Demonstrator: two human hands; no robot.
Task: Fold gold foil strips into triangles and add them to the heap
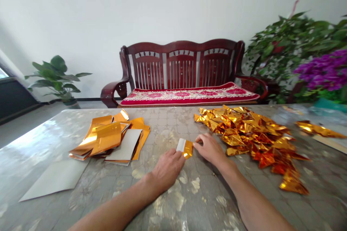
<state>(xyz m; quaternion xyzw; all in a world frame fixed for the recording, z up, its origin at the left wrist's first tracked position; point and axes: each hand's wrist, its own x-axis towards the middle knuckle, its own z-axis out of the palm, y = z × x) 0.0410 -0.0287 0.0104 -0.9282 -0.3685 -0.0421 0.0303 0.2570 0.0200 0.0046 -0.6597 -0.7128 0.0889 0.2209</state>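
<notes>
A small folded piece of gold foil paper (185, 148) with a white back lies on the marble-patterned tabletop (200, 202). My left hand (168, 169) grips its left side, and the fingertips of my right hand (210, 148) pinch its right edge. To the right of my right hand is a heap of folded gold foil triangles (252, 133). Left of my left hand lies a stack of gold and white foil sheets (108, 139), with a single white-sided sheet (55, 180) nearer the table's left edge.
A long gold foil strip (317, 129) lies at the table's far right. Behind the table stands a dark red wooden bench (181, 68) with a red cushion (187, 95). A green potted plant (55, 75) stands at the left, with leafy greenery (287, 47) and purple flowers (322, 70) at the right.
</notes>
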